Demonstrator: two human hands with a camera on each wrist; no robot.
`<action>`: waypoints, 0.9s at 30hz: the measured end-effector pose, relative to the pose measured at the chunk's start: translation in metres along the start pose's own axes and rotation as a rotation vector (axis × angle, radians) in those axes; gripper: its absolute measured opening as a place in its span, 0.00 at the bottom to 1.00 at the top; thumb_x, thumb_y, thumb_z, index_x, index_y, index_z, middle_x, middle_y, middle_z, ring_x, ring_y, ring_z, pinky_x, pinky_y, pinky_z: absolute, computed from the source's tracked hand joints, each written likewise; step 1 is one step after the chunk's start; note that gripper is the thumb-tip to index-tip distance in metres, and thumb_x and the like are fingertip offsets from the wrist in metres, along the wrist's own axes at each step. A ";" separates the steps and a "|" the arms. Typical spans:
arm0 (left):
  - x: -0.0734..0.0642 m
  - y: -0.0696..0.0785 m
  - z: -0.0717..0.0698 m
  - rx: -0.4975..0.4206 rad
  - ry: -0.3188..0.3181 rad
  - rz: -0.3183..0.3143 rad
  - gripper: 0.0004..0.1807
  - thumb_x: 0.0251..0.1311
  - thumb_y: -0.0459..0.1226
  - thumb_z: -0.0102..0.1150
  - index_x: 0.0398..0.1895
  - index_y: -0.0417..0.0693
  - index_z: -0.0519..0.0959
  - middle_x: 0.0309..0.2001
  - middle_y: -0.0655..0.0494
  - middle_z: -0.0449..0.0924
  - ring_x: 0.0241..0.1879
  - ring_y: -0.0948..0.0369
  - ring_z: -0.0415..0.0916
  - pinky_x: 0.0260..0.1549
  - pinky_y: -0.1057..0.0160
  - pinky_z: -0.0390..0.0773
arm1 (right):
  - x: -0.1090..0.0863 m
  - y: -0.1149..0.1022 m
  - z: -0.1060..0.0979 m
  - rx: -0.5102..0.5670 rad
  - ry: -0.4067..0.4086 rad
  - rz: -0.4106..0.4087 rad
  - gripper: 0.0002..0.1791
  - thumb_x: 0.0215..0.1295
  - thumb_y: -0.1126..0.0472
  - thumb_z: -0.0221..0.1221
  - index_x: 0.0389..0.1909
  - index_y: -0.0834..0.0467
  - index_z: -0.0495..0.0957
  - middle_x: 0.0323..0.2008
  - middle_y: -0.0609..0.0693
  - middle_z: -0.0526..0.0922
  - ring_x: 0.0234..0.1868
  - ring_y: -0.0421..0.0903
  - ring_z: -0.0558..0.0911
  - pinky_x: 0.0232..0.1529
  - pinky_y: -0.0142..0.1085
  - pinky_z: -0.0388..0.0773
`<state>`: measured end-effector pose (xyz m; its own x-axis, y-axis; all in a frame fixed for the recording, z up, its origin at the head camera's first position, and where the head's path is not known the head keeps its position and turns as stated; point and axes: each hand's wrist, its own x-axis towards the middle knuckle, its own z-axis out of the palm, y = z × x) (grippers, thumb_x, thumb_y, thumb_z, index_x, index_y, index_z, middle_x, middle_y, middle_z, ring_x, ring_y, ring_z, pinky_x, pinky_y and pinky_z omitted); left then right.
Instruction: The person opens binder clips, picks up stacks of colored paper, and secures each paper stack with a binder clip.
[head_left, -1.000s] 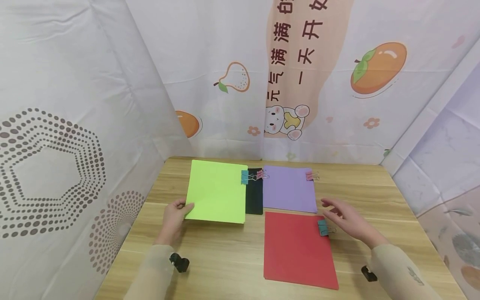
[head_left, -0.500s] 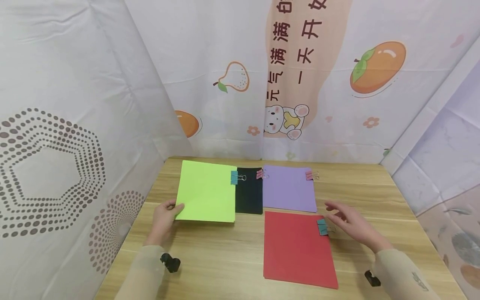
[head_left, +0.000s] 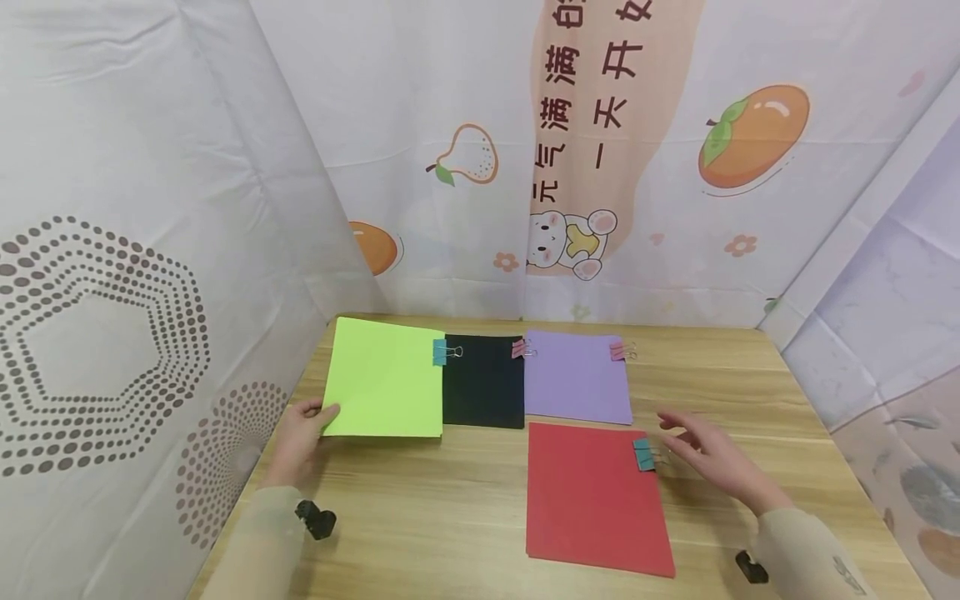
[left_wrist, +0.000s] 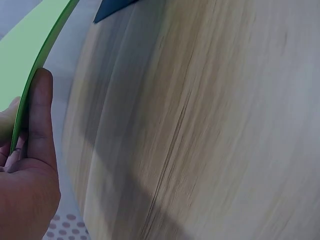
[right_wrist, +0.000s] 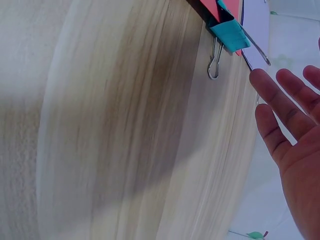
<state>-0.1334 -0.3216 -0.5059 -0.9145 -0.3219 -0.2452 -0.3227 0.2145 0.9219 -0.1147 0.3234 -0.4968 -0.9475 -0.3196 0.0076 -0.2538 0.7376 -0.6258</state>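
Note:
My left hand (head_left: 298, 437) pinches the lower left corner of a stack of yellow-green paper (head_left: 385, 379), thumb on top and fingers beneath. In the left wrist view the green stack (left_wrist: 30, 55) bows slightly and stands off the wooden table. A teal binder clip (head_left: 439, 352) grips its upper right corner. My right hand (head_left: 712, 457) holds nothing, fingers spread and loosely bent, right of the red paper stack (head_left: 596, 500). Another teal binder clip (right_wrist: 231, 34), on the red stack's corner, lies close to those fingertips.
A black paper stack (head_left: 483, 383) and a purple one (head_left: 576, 379) lie side by side at the back of the wooden table (head_left: 420, 517), each with a pink binder clip (head_left: 519, 348) at its upper right corner. Printed curtains (head_left: 450, 100) rise behind the table and along the left.
My left hand has carried the yellow-green stack leftward, uncovering most of the black stack. The right hand has drifted slightly right and down, away from the red stack's clip.

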 end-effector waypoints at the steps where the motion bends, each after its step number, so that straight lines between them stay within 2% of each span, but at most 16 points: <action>1: 0.000 0.000 -0.002 0.007 0.001 -0.004 0.27 0.72 0.39 0.60 0.66 0.28 0.68 0.50 0.50 0.78 0.39 0.68 0.77 0.39 0.72 0.81 | 0.000 0.000 0.000 -0.002 0.002 0.002 0.28 0.76 0.55 0.59 0.70 0.63 0.69 0.58 0.60 0.81 0.50 0.53 0.85 0.48 0.43 0.83; 6: 0.001 0.000 -0.010 0.032 0.037 -0.038 0.29 0.73 0.40 0.59 0.68 0.31 0.66 0.58 0.44 0.74 0.41 0.70 0.76 0.42 0.74 0.79 | -0.002 0.002 0.000 -0.001 0.011 0.007 0.27 0.75 0.55 0.59 0.70 0.63 0.70 0.57 0.60 0.82 0.50 0.53 0.85 0.48 0.42 0.83; 11: 0.003 -0.004 -0.020 0.067 0.076 -0.019 0.30 0.73 0.41 0.59 0.69 0.31 0.67 0.61 0.41 0.73 0.41 0.72 0.75 0.39 0.77 0.77 | -0.004 0.004 0.000 0.007 0.009 0.014 0.27 0.75 0.56 0.60 0.69 0.64 0.70 0.57 0.61 0.81 0.50 0.53 0.85 0.48 0.39 0.83; 15: 0.004 -0.005 -0.027 0.102 0.075 -0.020 0.32 0.73 0.44 0.58 0.70 0.31 0.66 0.66 0.38 0.69 0.54 0.59 0.73 0.43 0.76 0.74 | -0.006 0.006 0.000 0.025 0.008 0.032 0.28 0.75 0.55 0.59 0.69 0.64 0.70 0.58 0.61 0.81 0.50 0.54 0.85 0.48 0.38 0.83; 17: 0.004 -0.004 -0.030 0.120 0.072 -0.015 0.33 0.74 0.44 0.57 0.71 0.30 0.65 0.69 0.35 0.66 0.62 0.51 0.69 0.49 0.71 0.73 | -0.007 0.007 0.000 0.032 0.003 0.045 0.28 0.76 0.54 0.59 0.70 0.64 0.69 0.58 0.61 0.81 0.51 0.54 0.85 0.48 0.39 0.82; 20: 0.007 -0.002 -0.033 0.134 0.074 -0.010 0.34 0.74 0.46 0.56 0.71 0.29 0.64 0.71 0.33 0.63 0.68 0.46 0.64 0.55 0.65 0.70 | -0.009 0.009 0.000 0.038 -0.004 0.070 0.29 0.76 0.52 0.58 0.71 0.63 0.69 0.59 0.61 0.80 0.52 0.54 0.84 0.48 0.42 0.82; 23: 0.010 -0.001 -0.034 0.134 0.098 -0.008 0.31 0.74 0.43 0.56 0.69 0.28 0.66 0.69 0.33 0.66 0.65 0.46 0.66 0.51 0.68 0.72 | -0.010 0.010 0.001 0.039 -0.006 0.078 0.30 0.76 0.51 0.58 0.71 0.63 0.68 0.59 0.62 0.80 0.52 0.55 0.84 0.49 0.45 0.82; 27: 0.014 0.001 -0.033 0.136 0.132 -0.021 0.29 0.74 0.41 0.57 0.68 0.29 0.68 0.65 0.35 0.70 0.58 0.51 0.72 0.38 0.77 0.73 | -0.014 0.010 0.001 0.039 0.002 0.086 0.30 0.76 0.50 0.58 0.71 0.62 0.68 0.59 0.62 0.80 0.52 0.55 0.84 0.48 0.43 0.82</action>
<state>-0.1380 -0.3562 -0.4987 -0.8701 -0.4438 -0.2144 -0.3797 0.3264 0.8656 -0.1043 0.3348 -0.5043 -0.9659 -0.2547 -0.0456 -0.1638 0.7383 -0.6543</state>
